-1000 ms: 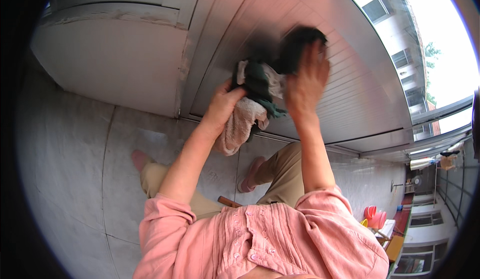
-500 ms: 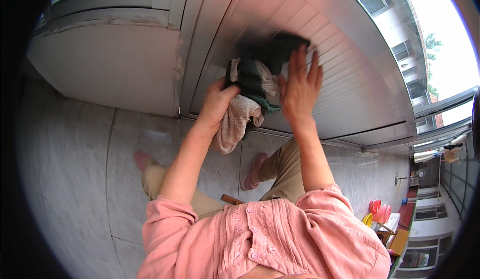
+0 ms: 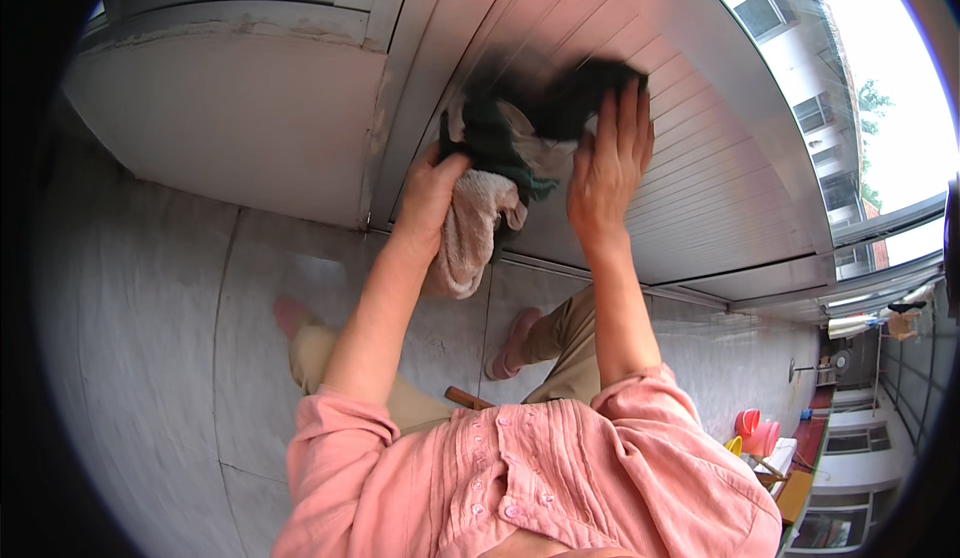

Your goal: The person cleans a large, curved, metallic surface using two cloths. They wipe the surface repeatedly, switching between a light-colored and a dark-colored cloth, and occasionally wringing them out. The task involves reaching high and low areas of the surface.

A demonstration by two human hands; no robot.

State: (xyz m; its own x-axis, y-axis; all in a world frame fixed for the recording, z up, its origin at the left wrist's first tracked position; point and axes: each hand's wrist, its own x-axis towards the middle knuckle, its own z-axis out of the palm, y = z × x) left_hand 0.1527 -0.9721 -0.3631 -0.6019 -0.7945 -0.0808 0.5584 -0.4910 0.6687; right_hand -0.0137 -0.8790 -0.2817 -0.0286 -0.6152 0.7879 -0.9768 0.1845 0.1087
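My left hand (image 3: 432, 196) is closed round a bunch of cloths in front of a ribbed silvery door panel (image 3: 690, 158). A pale beige towel (image 3: 468, 228) hangs down from that grip, and a dark green cloth (image 3: 487, 136) bunches above it. Against the panel lies a dark cloth (image 3: 580, 93), blurred along its far side. My right hand (image 3: 608, 173) rests on its right end with the fingers stretched out flat. I cannot tell whether the dark cloth and the green one are a single piece.
A white wall section (image 3: 225, 123) with a chipped edge adjoins the door frame on the left. Below me is a grey tiled floor (image 3: 150, 328). Red and pink buckets (image 3: 762, 438) stand at the lower right, and a brown wooden piece (image 3: 467, 398) shows beside my legs.
My right hand has moved slightly right and up along the panel, and the dark cloth under it has shifted the same way. My left hand still grips the bunched cloths, a little higher.
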